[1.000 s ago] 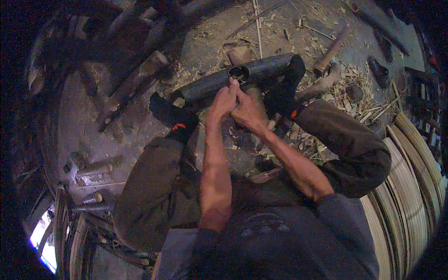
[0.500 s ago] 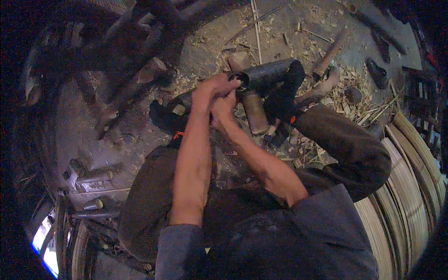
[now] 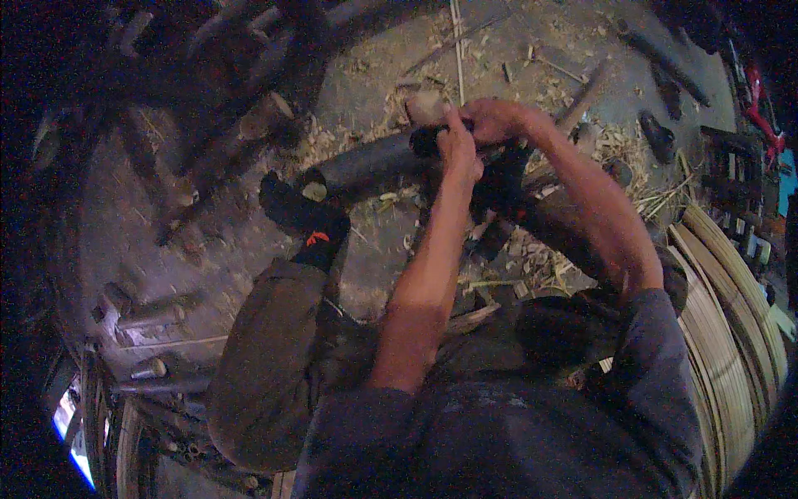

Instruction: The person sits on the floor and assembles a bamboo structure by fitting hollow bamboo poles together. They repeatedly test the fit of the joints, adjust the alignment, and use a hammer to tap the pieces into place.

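Note:
A dark, thick tube [image 3: 370, 166] lies across in front of me, held up near my left foot, its dark open end close to my hands. My left hand [image 3: 459, 148] is closed just beyond that end, its index finger extended upward. My right hand [image 3: 496, 122] is curled beside it, nearly touching, over a dark piece mostly hidden beneath. What either hand holds is too dark and covered to make out. Just behind the hands, a pale wooden block [image 3: 426, 106] rests on the floor.
My dark-shod left foot [image 3: 303, 212] is beside the tube. Shavings [image 3: 611, 154] litter the floor, with logs [image 3: 266, 116] at left and a shoe [image 3: 657, 129] at right. Bundled pale strips [image 3: 723, 333] stand at my right; short cylinders [image 3: 154, 316] lie at lower left.
Both hands have moved right, and my right arm has swung outward, its hand now right of the left one. The left tube shows more; the right-hand tube length is now mostly covered.

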A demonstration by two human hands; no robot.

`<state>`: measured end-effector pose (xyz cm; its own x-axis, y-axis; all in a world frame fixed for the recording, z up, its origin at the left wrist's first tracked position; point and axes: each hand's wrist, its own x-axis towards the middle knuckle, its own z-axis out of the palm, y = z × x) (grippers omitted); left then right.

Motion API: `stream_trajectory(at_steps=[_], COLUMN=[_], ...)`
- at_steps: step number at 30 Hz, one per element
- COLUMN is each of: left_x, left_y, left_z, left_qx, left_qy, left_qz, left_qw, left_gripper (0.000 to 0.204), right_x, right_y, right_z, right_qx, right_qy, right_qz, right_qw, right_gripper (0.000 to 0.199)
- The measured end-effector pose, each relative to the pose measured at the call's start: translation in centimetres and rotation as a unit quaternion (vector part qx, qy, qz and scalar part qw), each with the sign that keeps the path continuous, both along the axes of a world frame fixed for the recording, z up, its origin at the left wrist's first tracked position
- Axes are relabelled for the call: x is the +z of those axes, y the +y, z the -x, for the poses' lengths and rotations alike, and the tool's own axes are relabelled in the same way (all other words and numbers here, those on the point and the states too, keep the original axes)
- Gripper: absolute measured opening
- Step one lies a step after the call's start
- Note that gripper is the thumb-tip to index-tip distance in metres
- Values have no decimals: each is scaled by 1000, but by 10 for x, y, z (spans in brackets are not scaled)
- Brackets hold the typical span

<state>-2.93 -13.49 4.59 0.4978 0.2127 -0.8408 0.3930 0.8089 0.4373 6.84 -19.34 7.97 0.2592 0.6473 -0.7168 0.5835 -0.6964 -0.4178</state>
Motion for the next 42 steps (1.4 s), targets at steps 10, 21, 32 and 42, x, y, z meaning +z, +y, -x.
stream_trajectory(at_steps=[10,21,32,42], left_x=[-10,34,-30,-27], left_y=[96,163,134,162], left_z=[90,80,67,32], left_qx=[-496,-68,-182,-21], left_qy=[8,-71,-83,-107], left_qz=[-367,-433,-514,-267], left_qw=[787,896,834,957], left_gripper=[79,33,33,27], right_x=[-42,-33,116,127], right_y=[19,84,-29,-10], right_z=[176,156,129,-6], right_qx=[-385,-804,-160,-255], right_qy=[-9,412,-285,-526], right_qz=[-306,-318,-258,-403], right_qw=[871,287,909,704], right_gripper=[70,51,61,33])
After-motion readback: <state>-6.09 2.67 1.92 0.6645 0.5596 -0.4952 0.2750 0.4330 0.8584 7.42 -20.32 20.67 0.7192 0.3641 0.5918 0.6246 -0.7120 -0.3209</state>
